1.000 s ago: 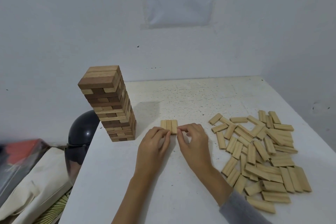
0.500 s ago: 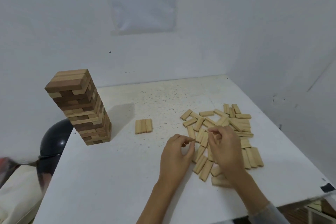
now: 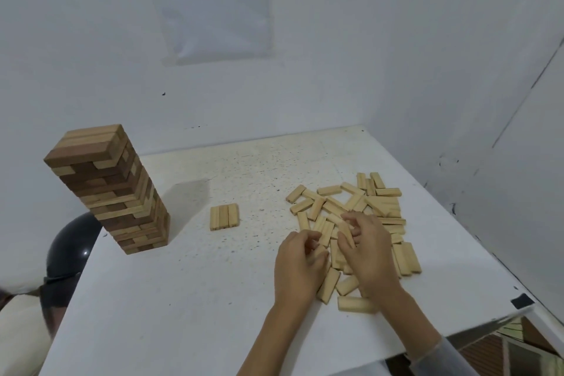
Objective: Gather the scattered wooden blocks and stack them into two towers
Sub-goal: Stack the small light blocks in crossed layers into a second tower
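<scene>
A tall tower [image 3: 113, 189] of mixed light and dark wooden blocks stands at the table's left side. A flat row of three pale blocks [image 3: 224, 217] lies right of it. Several pale blocks lie scattered in a pile [image 3: 378, 201] on the right half of the white table [image 3: 183, 299]. My left hand [image 3: 300, 265] has its fingers curled round a block at the pile's near left edge. My right hand [image 3: 367, 249] lies over the pile's middle and pinches a block between thumb and fingers.
A dark round helmet-like object [image 3: 71, 246] sits beside the table's left edge, above a pale bag [image 3: 21, 333]. White walls close the back and right, with a printed sheet [image 3: 213, 0] taped up. The table's near right corner carries black tape [image 3: 522, 301].
Both hands left the row of three blocks, moved right to the scattered pile, and now curl round blocks there. The view swung right.
</scene>
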Motion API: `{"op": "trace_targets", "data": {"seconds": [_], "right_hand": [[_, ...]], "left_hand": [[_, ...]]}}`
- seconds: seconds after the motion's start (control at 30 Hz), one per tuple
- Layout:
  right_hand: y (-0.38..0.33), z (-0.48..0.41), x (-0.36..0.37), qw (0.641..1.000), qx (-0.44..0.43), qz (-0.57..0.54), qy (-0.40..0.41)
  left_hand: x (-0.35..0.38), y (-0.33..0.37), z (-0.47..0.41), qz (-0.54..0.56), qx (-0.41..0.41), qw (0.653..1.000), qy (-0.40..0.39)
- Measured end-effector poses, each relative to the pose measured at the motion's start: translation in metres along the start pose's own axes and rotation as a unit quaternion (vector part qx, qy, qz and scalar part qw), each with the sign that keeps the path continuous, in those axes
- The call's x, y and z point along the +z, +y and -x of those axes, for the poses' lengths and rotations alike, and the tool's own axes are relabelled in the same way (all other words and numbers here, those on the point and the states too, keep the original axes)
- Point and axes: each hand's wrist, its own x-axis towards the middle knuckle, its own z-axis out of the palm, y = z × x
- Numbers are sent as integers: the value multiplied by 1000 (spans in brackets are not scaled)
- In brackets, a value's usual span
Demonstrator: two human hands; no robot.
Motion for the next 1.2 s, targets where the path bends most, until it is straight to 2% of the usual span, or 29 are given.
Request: {"op": "trace_targets", "data": {"seconds": [0.2,0.3,0.43,0.5,0.67,0.83,1.03,1.2], "right_hand": [[2,3,-18,985,54,-165,19],[6,-2,-30,975,63,-213,15],[25,-16,-49,973,63,-221,20],[38,-26,-59,977,70,-199,17],[63,-59,-78,996,65,-60,-17],[85,-90,-74,995,83,45,-45],[85,-103,-74,986,107,76,-102],[87,-103,-75,988,104,53,-98]], "left_hand": [[2,8,-6,114,-5,993,43],[2,19,-9,160,6,987,24],[8,29,-16,193,14,981,-13],[13,33,-20,201,2,979,-27],[26,41,-31,215,-16,975,-43],[38,51,-40,227,-19,971,-70],[42,53,-39,248,-28,965,-79],[44,52,-40,251,-30,965,-74]]}}
